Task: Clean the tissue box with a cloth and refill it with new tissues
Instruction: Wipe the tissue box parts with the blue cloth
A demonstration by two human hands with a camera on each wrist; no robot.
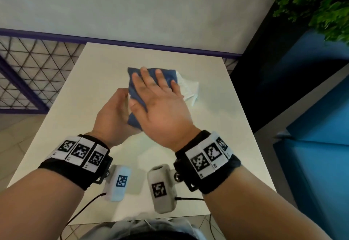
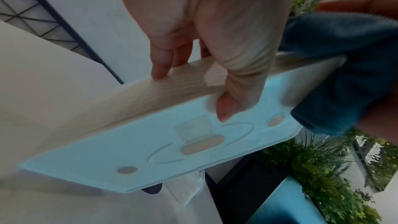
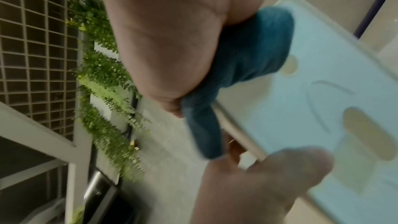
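Note:
My left hand (image 1: 115,109) grips the tissue box (image 2: 150,151) by one end and holds it tilted above the table. The fingers (image 2: 161,67) lie on its wood-grain face and the thumb (image 2: 225,108) on its pale underside, which has slots and round holes. My right hand (image 1: 156,96) lies flat with straight, spread fingers on a blue cloth (image 1: 166,73) and presses it against the box. The cloth (image 3: 247,57) wraps over the box's edge. From the head camera the hands and cloth hide nearly all of the box.
A pack of tissues in clear wrap (image 1: 188,88) lies on the white table (image 1: 217,126) just beyond my right hand. A purple railing with mesh runs behind the table. A blue bench and green plants stand at the right.

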